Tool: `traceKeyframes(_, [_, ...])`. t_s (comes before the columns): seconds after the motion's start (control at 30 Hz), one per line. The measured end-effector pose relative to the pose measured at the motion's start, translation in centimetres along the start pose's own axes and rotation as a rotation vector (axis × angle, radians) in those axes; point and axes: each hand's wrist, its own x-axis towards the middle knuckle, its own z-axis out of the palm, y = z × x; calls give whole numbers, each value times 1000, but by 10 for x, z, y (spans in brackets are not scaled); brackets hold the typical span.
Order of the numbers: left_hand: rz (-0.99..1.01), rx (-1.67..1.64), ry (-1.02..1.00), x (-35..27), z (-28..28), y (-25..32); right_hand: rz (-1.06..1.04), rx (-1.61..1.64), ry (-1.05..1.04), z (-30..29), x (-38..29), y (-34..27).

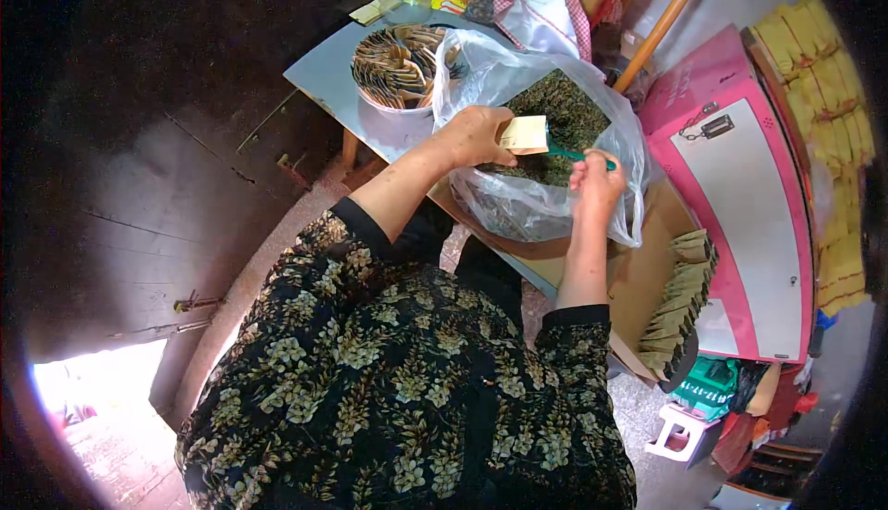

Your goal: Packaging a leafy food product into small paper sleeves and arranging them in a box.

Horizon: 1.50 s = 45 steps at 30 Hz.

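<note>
My left hand (479,137) holds a small tan paper packet (525,135) above a large clear plastic bag (506,215). Inside the bag lies a heap of dark, dried, leafy material (562,104). With my right hand (598,178) I grip the handle of a green plastic spoon or scoop (565,153). Its far end reaches the packet's right-hand edge, where the packet hides it. Left of the bag, a white round tub (395,109) is packed with several brown paper packets (388,69) standing on edge.
A cardboard box (642,267) under the bag holds a row of paper packets (676,295) on its right. Beyond it stands a pink and white cabinet (749,212). A wooden pole (662,24) leans behind the bag. The pale tabletop (322,69) ends near a dark wooden door (139,198).
</note>
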Motion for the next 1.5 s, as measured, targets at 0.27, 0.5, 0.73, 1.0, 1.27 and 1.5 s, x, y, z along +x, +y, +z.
traceKeyframes(0.27, [12,20,2,1,1,-4,-80,135,56,-26,7,-29])
traceKeyframes(0.5, [9,31,-6,1,0,-1,-122,157,11,-19,-3,-49])
traceKeyframes(0.73, [3,1,-15,0,-1,2,-226,-73,-212,12,-18,-55])
traceKeyframes(1.0, [-41,0,-29,0,-3,5,-746,-419,-345,18,-19,-60])
traceKeyframes(1.27, [18,-43,23,0,-3,7,-811,-635,-117,-20,-14,-39])
traceKeyframes(1.5, [52,-167,143,-3,1,36,-709,-1176,-581,-14,-32,-24])
